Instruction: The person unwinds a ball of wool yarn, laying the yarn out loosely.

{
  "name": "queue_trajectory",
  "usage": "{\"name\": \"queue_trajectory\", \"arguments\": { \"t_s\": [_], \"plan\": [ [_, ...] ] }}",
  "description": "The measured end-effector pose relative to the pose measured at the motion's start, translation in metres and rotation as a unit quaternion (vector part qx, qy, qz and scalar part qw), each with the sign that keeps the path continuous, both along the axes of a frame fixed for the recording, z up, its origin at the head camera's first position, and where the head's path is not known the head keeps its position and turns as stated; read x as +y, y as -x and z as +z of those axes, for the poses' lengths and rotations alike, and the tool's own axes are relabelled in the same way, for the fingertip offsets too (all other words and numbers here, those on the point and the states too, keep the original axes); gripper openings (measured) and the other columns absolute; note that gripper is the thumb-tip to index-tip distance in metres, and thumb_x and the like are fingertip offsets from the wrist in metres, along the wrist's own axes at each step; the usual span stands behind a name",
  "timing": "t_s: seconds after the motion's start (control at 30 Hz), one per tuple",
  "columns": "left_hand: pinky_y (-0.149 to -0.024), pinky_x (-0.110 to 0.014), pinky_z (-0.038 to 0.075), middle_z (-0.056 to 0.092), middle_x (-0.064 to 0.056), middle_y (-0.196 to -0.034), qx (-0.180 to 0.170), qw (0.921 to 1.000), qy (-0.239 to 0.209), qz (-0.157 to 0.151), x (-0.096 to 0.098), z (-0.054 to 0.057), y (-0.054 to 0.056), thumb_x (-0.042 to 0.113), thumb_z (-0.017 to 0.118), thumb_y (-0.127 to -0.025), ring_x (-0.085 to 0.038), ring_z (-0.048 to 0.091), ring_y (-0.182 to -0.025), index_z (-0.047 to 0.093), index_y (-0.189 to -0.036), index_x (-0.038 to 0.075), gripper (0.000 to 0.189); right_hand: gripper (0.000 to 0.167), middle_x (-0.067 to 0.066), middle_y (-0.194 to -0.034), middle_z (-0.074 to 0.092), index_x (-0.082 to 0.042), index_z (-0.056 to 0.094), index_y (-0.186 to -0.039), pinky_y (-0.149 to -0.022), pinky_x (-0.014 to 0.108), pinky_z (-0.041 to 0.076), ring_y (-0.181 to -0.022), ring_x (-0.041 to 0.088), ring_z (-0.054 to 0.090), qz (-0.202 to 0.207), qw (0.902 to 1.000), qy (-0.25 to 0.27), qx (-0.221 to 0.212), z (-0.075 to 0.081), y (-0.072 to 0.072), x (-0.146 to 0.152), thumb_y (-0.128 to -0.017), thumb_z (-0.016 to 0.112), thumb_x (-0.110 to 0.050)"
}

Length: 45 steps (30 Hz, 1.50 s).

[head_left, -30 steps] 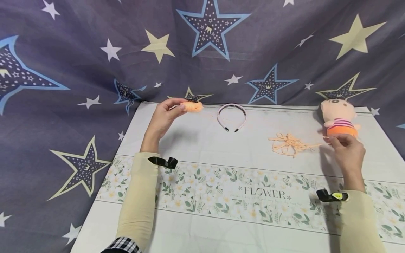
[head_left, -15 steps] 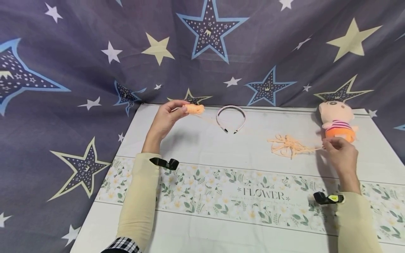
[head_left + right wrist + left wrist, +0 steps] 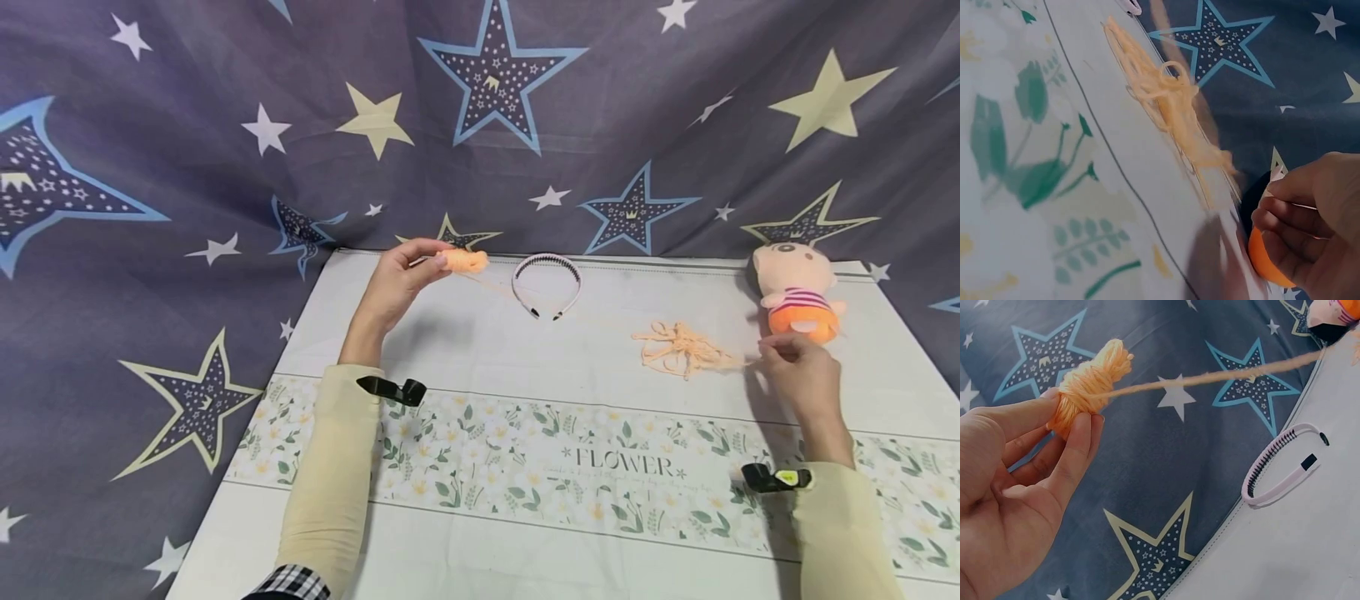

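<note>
In the head view my left hand (image 3: 397,283) is raised at the back left, pinching a small skein of orange yarn (image 3: 467,261) between thumb and fingers. The left wrist view shows the wound skein (image 3: 1088,387) up close, with one yarn strand (image 3: 1210,377) stretching off to the right. My right hand (image 3: 806,375) is at the right, thumb and fingertips together on a thin strand of yarn. A loose tangle of the same yarn (image 3: 678,350) lies left of it, blurred in the right wrist view.
A plush doll (image 3: 798,292) with a striped top and orange bottom lies just behind my right hand. A pink headband (image 3: 547,257) with black teeth rests near the table's back edge. Star-print cloth (image 3: 480,192) hangs behind the white, flower-banded table cover (image 3: 480,333).
My right hand has moved a little left and toward me, away from the doll. My left hand stays almost in place, still gripping the skein.
</note>
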State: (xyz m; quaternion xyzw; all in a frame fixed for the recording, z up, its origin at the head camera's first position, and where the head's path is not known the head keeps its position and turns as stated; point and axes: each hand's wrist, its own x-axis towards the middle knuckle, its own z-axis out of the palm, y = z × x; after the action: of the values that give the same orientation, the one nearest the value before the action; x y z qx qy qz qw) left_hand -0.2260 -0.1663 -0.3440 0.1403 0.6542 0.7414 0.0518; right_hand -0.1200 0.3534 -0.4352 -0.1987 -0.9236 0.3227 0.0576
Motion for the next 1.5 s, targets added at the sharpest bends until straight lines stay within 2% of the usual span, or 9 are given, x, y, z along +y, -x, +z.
{"name": "queue_trajectory", "arguments": {
  "t_s": [0.13,0.2,0.37,0.43,0.57,0.77,0.97,1.27,1.5],
  "plan": [
    [-0.093,-0.027,0.055,0.059,-0.005,-0.109,-0.001,1.0000,0.003,-0.001,0.003,-0.001,-0.001,0.005,0.064,-0.091,-0.015,0.062,-0.100,0.066,-0.108,0.003,0.018,0.031,0.023,-0.112,0.062,0.002,0.060,-0.118,-0.066,0.028,0.043,-0.095,0.029,0.056,0.013,0.9998,-0.004,0.017,0.003,0.000,-0.007,-0.097,0.052,-0.019],
    [-0.093,-0.027,0.055,0.060,-0.006,-0.108,0.001,1.0000,0.002,-0.001,0.004,-0.001,-0.001,0.005,0.064,-0.091,-0.015,0.062,-0.100,0.066,-0.109,0.003,0.018,0.030,0.022,-0.108,0.063,0.002,0.062,-0.115,-0.064,0.029,0.044,-0.090,0.023,0.056,0.012,0.9992,-0.006,0.038,0.007,0.001,-0.012,-0.096,0.053,-0.019],
    [-0.093,-0.028,0.055,0.062,-0.005,-0.110,0.011,0.9999,0.010,-0.002,0.008,-0.001,-0.001,0.005,0.065,-0.090,-0.016,0.063,-0.099,0.067,-0.108,0.004,0.018,0.029,0.020,-0.105,0.065,-0.001,0.064,-0.113,-0.059,0.013,0.042,-0.076,-0.005,0.047,0.032,0.9950,0.003,0.095,0.021,0.007,-0.028,-0.095,0.057,-0.022],
    [-0.092,-0.027,0.056,0.063,-0.005,-0.110,0.013,0.9997,0.019,-0.003,0.010,-0.001,-0.002,0.007,0.065,-0.090,-0.015,0.064,-0.099,0.067,-0.108,0.004,0.018,0.029,0.019,-0.106,0.065,-0.002,0.064,-0.114,-0.063,0.008,0.040,-0.076,-0.012,0.044,0.050,0.9921,0.015,0.114,0.028,0.010,-0.039,-0.096,0.057,-0.024],
    [-0.092,-0.028,0.056,0.063,-0.004,-0.108,0.016,0.9995,0.024,-0.008,0.015,0.000,-0.003,0.005,0.064,-0.091,-0.015,0.064,-0.098,0.066,-0.109,0.002,0.019,0.027,0.013,-0.102,0.066,-0.002,0.065,-0.112,-0.069,0.006,0.041,-0.077,-0.015,0.047,0.089,0.9810,0.045,0.167,0.042,0.020,-0.066,-0.095,0.060,-0.022],
    [-0.093,-0.030,0.056,0.061,-0.004,-0.105,0.016,0.9995,0.020,-0.016,0.022,0.001,-0.005,0.002,0.062,-0.091,-0.014,0.063,-0.096,0.062,-0.114,-0.004,0.023,0.019,-0.005,-0.094,0.065,-0.002,0.066,-0.107,-0.075,0.003,0.046,-0.081,-0.011,0.056,0.156,0.9542,0.119,0.226,0.053,0.039,-0.114,-0.091,0.065,-0.013],
    [-0.093,-0.031,0.056,0.062,-0.004,-0.105,0.021,0.9993,0.020,-0.022,0.029,0.002,-0.005,0.001,0.062,-0.091,-0.014,0.064,-0.093,0.061,-0.115,-0.007,0.024,0.021,0.015,-0.101,0.067,0.000,0.066,-0.108,-0.077,0.010,0.050,-0.084,-0.002,0.059,0.221,0.9326,0.170,0.229,0.057,0.054,-0.167,-0.090,0.066,-0.012],
    [-0.092,-0.030,0.056,0.064,-0.003,-0.107,0.023,0.9986,0.032,-0.037,0.039,0.003,-0.004,0.004,0.062,-0.092,-0.014,0.064,-0.095,0.060,-0.116,-0.007,0.027,0.024,0.009,-0.101,0.068,-0.006,0.066,-0.111,-0.079,0.025,0.054,-0.089,0.017,0.063,0.294,0.9127,0.195,0.206,0.053,0.065,-0.224,-0.090,0.067,-0.017],
    [-0.094,-0.031,0.055,0.063,-0.007,-0.112,0.023,0.9977,0.051,-0.038,0.042,0.003,-0.004,0.008,0.064,-0.092,-0.016,0.064,-0.098,0.062,-0.115,-0.003,0.026,0.028,0.009,-0.103,0.068,-0.007,0.066,-0.114,-0.082,0.031,0.055,-0.090,0.018,0.063,0.325,0.9010,0.219,0.186,0.053,0.068,-0.251,-0.091,0.067,-0.022]
  ]
}}
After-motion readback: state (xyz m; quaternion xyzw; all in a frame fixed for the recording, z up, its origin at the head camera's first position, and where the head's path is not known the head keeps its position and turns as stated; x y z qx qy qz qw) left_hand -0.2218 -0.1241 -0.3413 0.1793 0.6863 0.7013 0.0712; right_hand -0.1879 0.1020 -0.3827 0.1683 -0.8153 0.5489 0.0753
